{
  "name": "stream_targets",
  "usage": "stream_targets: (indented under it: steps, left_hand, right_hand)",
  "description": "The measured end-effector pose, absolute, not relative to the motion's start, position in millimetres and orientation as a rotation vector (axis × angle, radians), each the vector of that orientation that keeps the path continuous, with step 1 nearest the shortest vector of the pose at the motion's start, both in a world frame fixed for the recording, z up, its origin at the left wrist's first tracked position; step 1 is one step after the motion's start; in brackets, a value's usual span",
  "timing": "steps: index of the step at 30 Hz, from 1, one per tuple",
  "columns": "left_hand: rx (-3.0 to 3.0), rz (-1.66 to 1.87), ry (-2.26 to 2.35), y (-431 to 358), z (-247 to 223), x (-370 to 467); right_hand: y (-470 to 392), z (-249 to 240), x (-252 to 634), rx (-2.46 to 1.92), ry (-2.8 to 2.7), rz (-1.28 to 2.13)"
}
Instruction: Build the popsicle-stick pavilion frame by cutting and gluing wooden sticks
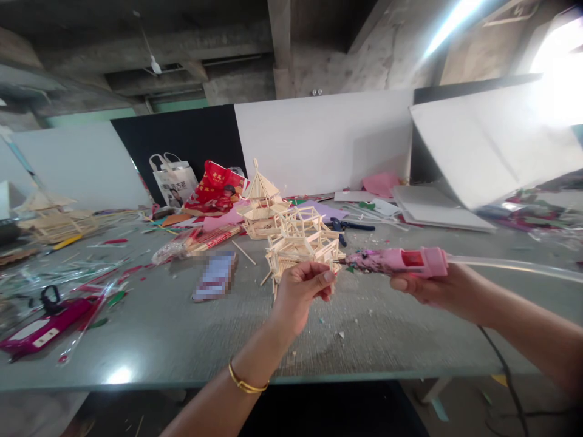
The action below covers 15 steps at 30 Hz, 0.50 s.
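Note:
A pink glue gun (414, 261) lies in my right hand (428, 288), whose fingers wrap round its body. Its dark nozzle points left and meets the right side of a pale wooden stick model (303, 237). In front of that model, my left hand (307, 285) is closed in a pinch at its lower edge; whatever sits between thumb and fingers is too small to make out. A clear glue stick (510, 263) runs out of the gun's back end. Behind the model rises a pointed tower of wooden sticks (262, 194).
A phone (215, 276) and bundled sticks (214, 238) lie left of the model. Dark-handled pliers (353, 225) are behind it. A magenta case (50, 325) sits far left, white boards (437, 206) back right. A black cable (505, 364) hangs beneath my right forearm.

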<state>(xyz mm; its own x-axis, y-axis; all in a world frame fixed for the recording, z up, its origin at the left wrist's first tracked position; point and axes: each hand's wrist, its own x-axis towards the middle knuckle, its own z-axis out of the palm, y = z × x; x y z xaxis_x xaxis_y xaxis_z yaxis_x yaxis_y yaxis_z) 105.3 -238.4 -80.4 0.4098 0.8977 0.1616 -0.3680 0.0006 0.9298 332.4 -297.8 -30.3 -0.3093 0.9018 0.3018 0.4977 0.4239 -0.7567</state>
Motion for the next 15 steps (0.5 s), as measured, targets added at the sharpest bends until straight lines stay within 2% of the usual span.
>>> stream_targets:
  steps: [8, 15]
  left_hand:
    - [1.161, 1.095, 0.585, -237.3, -81.9, 104.7]
    - [1.209, 1.107, 0.569, -237.6, -83.6, 103.1]
  right_hand:
    - [-305.2, -26.8, 330.5, -1.259, -2.052, 0.482]
    - [-304.6, -23.7, 325.9, -1.318, -2.036, 0.546]
